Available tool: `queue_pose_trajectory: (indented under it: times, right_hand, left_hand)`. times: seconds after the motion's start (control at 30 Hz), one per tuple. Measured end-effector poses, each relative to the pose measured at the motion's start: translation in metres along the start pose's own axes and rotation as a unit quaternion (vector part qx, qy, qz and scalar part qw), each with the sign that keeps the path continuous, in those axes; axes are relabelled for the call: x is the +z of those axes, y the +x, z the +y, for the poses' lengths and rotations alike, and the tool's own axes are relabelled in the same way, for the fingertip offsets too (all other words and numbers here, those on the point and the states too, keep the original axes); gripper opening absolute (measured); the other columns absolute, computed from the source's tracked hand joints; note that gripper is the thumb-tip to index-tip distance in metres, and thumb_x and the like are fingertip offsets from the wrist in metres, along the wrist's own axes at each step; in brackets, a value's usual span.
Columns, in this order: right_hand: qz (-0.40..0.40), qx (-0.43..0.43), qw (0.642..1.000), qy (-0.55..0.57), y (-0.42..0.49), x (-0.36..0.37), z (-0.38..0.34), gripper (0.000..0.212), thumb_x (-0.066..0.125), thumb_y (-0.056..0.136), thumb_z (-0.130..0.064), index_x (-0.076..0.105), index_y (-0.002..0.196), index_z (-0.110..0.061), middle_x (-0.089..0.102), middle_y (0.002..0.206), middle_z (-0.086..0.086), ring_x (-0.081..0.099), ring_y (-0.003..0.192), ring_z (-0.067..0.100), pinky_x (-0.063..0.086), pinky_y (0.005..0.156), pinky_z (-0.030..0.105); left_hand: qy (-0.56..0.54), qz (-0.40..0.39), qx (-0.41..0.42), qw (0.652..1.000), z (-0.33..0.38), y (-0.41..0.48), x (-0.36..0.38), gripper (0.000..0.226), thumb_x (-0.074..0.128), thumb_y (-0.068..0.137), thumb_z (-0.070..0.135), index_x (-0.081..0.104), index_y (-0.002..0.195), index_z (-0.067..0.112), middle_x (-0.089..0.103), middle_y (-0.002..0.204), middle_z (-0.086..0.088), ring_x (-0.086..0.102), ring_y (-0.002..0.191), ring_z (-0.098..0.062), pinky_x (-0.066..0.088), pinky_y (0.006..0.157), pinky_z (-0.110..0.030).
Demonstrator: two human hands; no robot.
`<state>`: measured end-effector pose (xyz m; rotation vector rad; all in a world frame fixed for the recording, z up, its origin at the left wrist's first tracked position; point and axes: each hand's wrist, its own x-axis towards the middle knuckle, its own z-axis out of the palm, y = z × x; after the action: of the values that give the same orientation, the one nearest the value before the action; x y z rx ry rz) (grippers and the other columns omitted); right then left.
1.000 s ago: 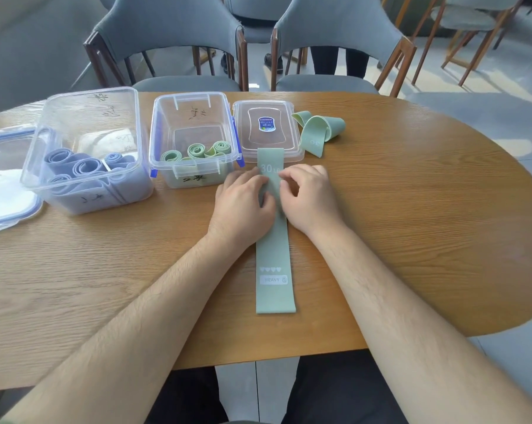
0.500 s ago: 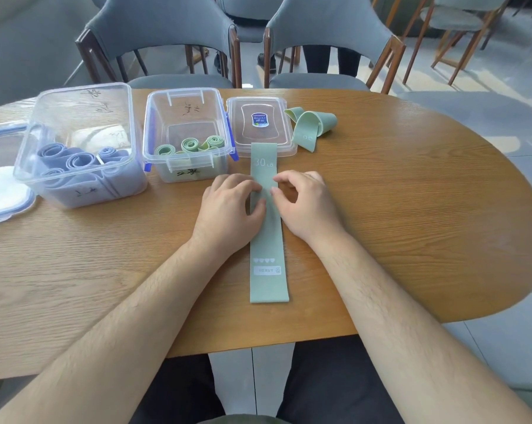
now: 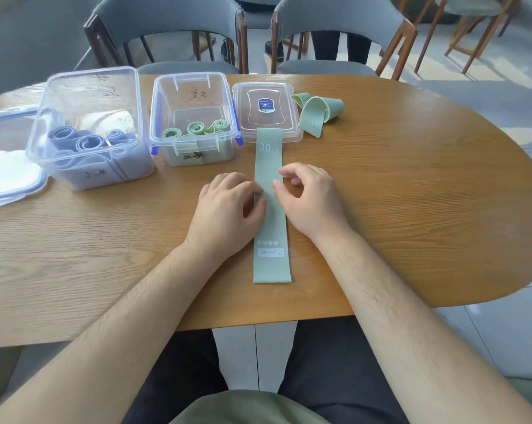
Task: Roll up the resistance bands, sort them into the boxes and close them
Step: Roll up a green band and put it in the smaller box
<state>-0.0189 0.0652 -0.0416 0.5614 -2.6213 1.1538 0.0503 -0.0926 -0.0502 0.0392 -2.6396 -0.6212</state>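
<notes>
Band: the long flat sage-green resistance band lies straight on the oval wooden table, its near end close to the front edge.
Left hand: my left hand nips the band's left edge, fingers curled.
Right hand: my right hand pinches its right edge with thumb and forefinger.
Lid: the clear plastic lid lies under the band's far end.
Loose band: a crumpled green band is just right of the lid.
Boxes: the small clear box holds green rolls, and the larger clear box to its left holds blue rolls.
</notes>
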Motion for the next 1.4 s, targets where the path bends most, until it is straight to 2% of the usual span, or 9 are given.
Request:
queue_pose_trajectory:
  times: [0.07, 0.17, 0.33, 0.43, 0.63, 0.73, 0.87, 1.2, 1.4]
  right_hand:
    - [0.017, 0.010, 1.000, 0.022, -0.005, -0.001, -0.003, 0.016, 0.067, 0.091, -0.026, 0.073, 0.103, -0.018, 0.070, 0.094, -0.009, 0.064, 0.090, 0.015, 0.054, 0.085, 0.036]
    - [-0.004, 0.003, 1.000, 0.015, -0.017, -0.006, -0.006, 0.019, 0.067, 0.091, -0.024, 0.073, 0.108, -0.019, 0.070, 0.095, -0.009, 0.063, 0.093, 0.014, 0.053, 0.088, 0.034]
    - [-0.053, -0.022, 0.998, -0.037, -0.031, -0.007, -0.007, 0.038, 0.069, 0.089, -0.032, 0.066, 0.124, -0.020, 0.066, 0.125, -0.010, 0.054, 0.114, 0.016, 0.045, 0.100, 0.032]
    - [-0.057, -0.019, 0.997, -0.047, -0.030, -0.007, -0.006, 0.038, 0.069, 0.089, -0.034, 0.066, 0.124, -0.020, 0.064, 0.131, -0.009, 0.052, 0.117, 0.017, 0.044, 0.102, 0.034]
    - [-0.048, -0.032, 0.997, -0.060, -0.037, -0.007, -0.007, 0.031, 0.069, 0.090, -0.033, 0.070, 0.118, -0.019, 0.066, 0.124, -0.006, 0.052, 0.117, 0.018, 0.044, 0.103, 0.034]
    - [-0.040, -0.032, 0.998, -0.043, -0.050, -0.013, -0.008, 0.030, 0.068, 0.091, -0.030, 0.069, 0.118, -0.018, 0.065, 0.120, -0.007, 0.052, 0.114, 0.016, 0.045, 0.101, 0.033]
    - [-0.035, -0.029, 0.999, -0.029, -0.069, -0.018, -0.010, 0.030, 0.068, 0.091, -0.031, 0.068, 0.118, -0.019, 0.062, 0.114, -0.008, 0.053, 0.109, 0.014, 0.045, 0.096, 0.028]
    - [-0.034, -0.032, 0.999, -0.014, -0.073, -0.021, -0.011, 0.025, 0.067, 0.090, -0.030, 0.070, 0.113, -0.021, 0.063, 0.103, -0.009, 0.055, 0.101, 0.013, 0.048, 0.092, 0.033]
    - [-0.047, -0.031, 0.998, -0.020, -0.075, -0.022, -0.012, 0.028, 0.070, 0.089, -0.031, 0.069, 0.116, -0.023, 0.062, 0.107, -0.010, 0.054, 0.104, 0.011, 0.048, 0.093, 0.031]
  left_hand:
    - [0.010, 0.001, 0.004, 1.000, 0.000, 0.000, 0.001, 0.016, 0.063, 0.092, 0.036, 0.071, 0.099, 0.023, 0.065, 0.107, 0.009, 0.056, 0.108, -0.020, 0.041, 0.090, -0.036]
    - [0.015, -0.001, 0.013, 1.000, 0.000, 0.001, 0.003, 0.017, 0.063, 0.092, 0.036, 0.071, 0.099, 0.022, 0.065, 0.108, 0.009, 0.056, 0.109, -0.020, 0.040, 0.090, -0.035]
    - [-0.032, 0.002, 0.006, 0.999, 0.000, -0.004, -0.002, 0.024, 0.058, 0.093, 0.038, 0.073, 0.103, 0.021, 0.066, 0.113, 0.005, 0.058, 0.110, -0.022, 0.043, 0.096, -0.036]
    - [-0.037, 0.007, 0.060, 0.997, -0.002, -0.015, -0.008, 0.021, 0.063, 0.092, 0.035, 0.074, 0.101, 0.019, 0.064, 0.110, 0.003, 0.059, 0.105, -0.022, 0.048, 0.093, -0.038]
    - [0.007, -0.006, 0.068, 0.998, -0.001, -0.025, -0.010, 0.017, 0.066, 0.091, 0.035, 0.074, 0.101, 0.024, 0.064, 0.107, 0.009, 0.059, 0.105, -0.017, 0.037, 0.083, -0.029]
    - [0.010, -0.002, 0.064, 0.998, 0.000, -0.024, -0.009, 0.025, 0.059, 0.092, 0.042, 0.075, 0.101, 0.025, 0.064, 0.104, 0.009, 0.059, 0.104, -0.017, 0.039, 0.084, -0.030]
    - [0.009, -0.002, 0.063, 0.998, 0.001, -0.026, -0.010, 0.021, 0.061, 0.093, 0.036, 0.075, 0.102, 0.024, 0.065, 0.107, 0.009, 0.061, 0.106, -0.020, 0.040, 0.088, -0.034]
    - [-0.009, 0.000, 0.080, 0.997, 0.002, -0.045, -0.015, 0.025, 0.060, 0.093, 0.040, 0.073, 0.103, 0.020, 0.066, 0.110, 0.006, 0.061, 0.105, -0.022, 0.050, 0.087, -0.045]
    - [-0.019, -0.002, 0.074, 0.997, 0.003, -0.048, -0.019, 0.027, 0.061, 0.092, 0.042, 0.072, 0.104, 0.020, 0.066, 0.111, 0.005, 0.060, 0.105, -0.022, 0.050, 0.090, -0.046]
